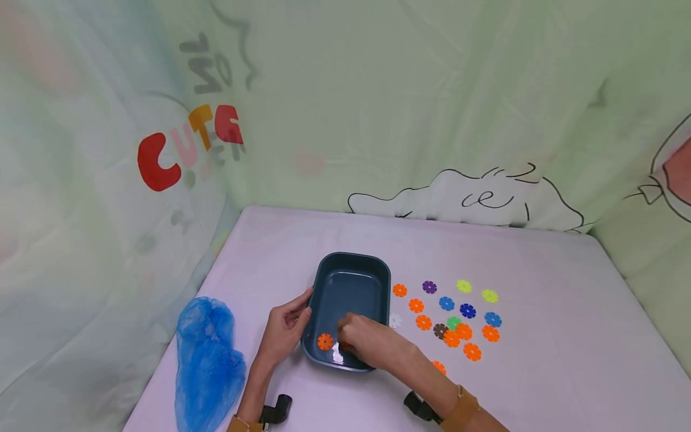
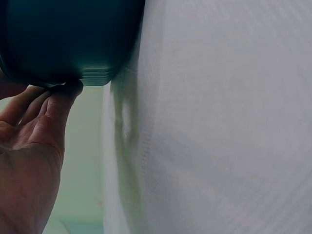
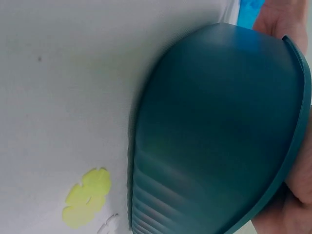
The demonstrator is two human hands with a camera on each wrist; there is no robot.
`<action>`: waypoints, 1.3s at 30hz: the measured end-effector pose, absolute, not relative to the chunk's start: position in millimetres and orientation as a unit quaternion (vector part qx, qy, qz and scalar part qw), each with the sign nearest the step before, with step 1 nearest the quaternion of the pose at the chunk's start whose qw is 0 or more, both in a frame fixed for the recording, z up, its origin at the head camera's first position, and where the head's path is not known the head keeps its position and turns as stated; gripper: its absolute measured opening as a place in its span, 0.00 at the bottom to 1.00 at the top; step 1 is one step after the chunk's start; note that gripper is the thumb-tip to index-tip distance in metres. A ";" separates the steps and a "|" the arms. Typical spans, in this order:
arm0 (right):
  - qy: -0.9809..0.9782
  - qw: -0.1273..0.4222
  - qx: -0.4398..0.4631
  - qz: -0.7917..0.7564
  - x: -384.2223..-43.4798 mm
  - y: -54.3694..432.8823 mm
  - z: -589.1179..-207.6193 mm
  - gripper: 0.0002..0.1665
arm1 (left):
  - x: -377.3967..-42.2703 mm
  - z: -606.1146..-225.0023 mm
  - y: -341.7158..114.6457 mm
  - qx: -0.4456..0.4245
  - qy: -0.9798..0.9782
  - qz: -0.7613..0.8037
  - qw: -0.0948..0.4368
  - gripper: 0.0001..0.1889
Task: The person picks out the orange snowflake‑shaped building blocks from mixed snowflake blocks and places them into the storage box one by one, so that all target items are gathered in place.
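Observation:
A dark blue-green rectangular tray (image 1: 352, 300) sits on the table, its outer wall filling much of the right wrist view. My left hand (image 1: 283, 330) holds the tray's left rim, thumb at the top edge and fingers along the outside; the left wrist view also shows this hand (image 2: 34, 136) against the tray wall. Inside the tray, toward its near right corner, my right hand (image 1: 375, 343) has curled fingers at an orange snowflake disc (image 1: 346, 347), mostly hidden beneath them. Another orange snowflake disc (image 1: 325, 342) lies on the tray floor to the left.
Right of the tray lie several snowflake discs, among them a purple one (image 1: 429, 287), a yellow one (image 1: 490, 296), a brown one (image 1: 440, 331) and a white one (image 1: 396, 321) close to the tray wall. A crumpled blue plastic bag (image 1: 207, 366) lies at the table's left edge.

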State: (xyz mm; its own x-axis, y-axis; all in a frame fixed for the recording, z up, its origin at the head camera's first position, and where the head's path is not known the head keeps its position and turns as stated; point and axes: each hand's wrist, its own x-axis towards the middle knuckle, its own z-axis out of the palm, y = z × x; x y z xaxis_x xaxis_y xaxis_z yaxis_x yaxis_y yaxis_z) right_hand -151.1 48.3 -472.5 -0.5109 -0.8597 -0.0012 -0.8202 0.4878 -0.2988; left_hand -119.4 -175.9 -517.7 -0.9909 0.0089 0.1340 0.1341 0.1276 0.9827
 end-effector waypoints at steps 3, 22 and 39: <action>0.857 0.076 -0.493 -0.132 -150.5 48.4 -472.7 0.06 | -119.2 -518.0 -176.1 -0.049 -0.750 -0.658 0.048 0.24; 0.862 0.076 -0.485 -0.127 -147.8 53.0 -461.9 0.11 | -119.1 -518.7 -176.6 -0.050 -0.755 -0.652 0.045 0.24; 0.893 -0.087 -0.388 -0.209 -134.0 137.2 -397.1 0.30 | -116.9 -516.6 -178.1 -0.030 -0.765 -0.642 0.039 0.24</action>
